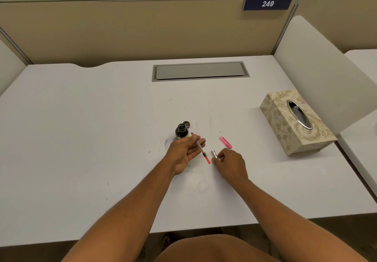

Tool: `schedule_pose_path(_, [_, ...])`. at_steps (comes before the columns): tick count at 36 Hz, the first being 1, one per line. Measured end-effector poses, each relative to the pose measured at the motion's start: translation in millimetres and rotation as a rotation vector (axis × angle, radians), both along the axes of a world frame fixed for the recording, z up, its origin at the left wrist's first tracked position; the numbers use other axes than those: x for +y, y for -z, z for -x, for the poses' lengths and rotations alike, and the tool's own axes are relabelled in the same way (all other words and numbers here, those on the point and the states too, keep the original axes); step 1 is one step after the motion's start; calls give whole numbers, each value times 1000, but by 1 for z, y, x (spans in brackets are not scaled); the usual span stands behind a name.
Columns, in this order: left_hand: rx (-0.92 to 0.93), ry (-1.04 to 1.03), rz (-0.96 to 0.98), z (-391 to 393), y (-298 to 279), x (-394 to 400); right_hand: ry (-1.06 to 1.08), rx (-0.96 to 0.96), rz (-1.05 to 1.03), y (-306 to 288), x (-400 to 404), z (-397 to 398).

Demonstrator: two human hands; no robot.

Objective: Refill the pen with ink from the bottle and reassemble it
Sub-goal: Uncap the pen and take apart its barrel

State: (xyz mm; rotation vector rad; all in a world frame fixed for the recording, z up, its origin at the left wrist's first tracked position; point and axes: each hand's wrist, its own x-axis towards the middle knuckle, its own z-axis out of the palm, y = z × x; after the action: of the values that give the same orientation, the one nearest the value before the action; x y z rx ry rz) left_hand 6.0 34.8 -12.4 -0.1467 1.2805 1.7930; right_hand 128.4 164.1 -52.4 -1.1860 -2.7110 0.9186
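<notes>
An open bottle of dark ink [181, 131] stands on the white desk [81, 139], with its round cap [186, 124] lying just behind it. My left hand [184, 151] holds the pen's front section with its clear converter and red end [202, 149], nib pointing toward the bottle. My right hand [229, 165] pinches a silvery pen barrel [214, 154] a little right of the converter's red end. A pink pen cap [226, 142] lies on the desk beyond my right hand.
A patterned tissue box [295, 122] sits at the right. A grey cable hatch [200, 71] is set into the desk's far middle. Partition walls close the back and right sides. Faint ink smudges mark the desk surface.
</notes>
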Motion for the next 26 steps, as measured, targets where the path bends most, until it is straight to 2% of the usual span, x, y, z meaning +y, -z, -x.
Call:
schedule_pose_path(8, [-10,-19,-9,2,-1,-6,16,85,-7,-2,0,-3])
schedule_pose_path(17, [-14,-19,-10,5,1,-13,-32,4,-51,0,-2,-11])
schedule_pose_path(26, [-13,-7,-11,10,-2,-17,8,-46,-84,-1,-8,-6])
